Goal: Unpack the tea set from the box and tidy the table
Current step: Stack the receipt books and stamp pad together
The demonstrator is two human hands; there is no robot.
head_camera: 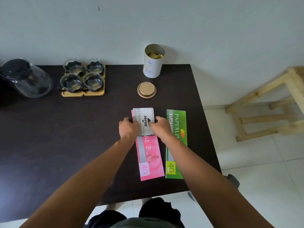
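The small white box marked JOYKO is positioned on the far end of the pink booklet, with its long axis running away from the person, in line with the booklet's own long axis. It is held between both hands: the left hand is applied to its left edge and the right hand to its right edge, so neither hand is nearer than the other. Both hands are partly closed, with fingers curled against the sides of the box; a pinch from each side is indicated, though the fingertips on the far side are hidden. The green booklet is laid just beside the pink one, to the right and parallel to it. The tea set is found well apart at the far left of the table: the glass pitcher and four glass cups on wooden coasters. An open tin and its lid are set beyond the box. The box is judged to be squared up on the booklet.
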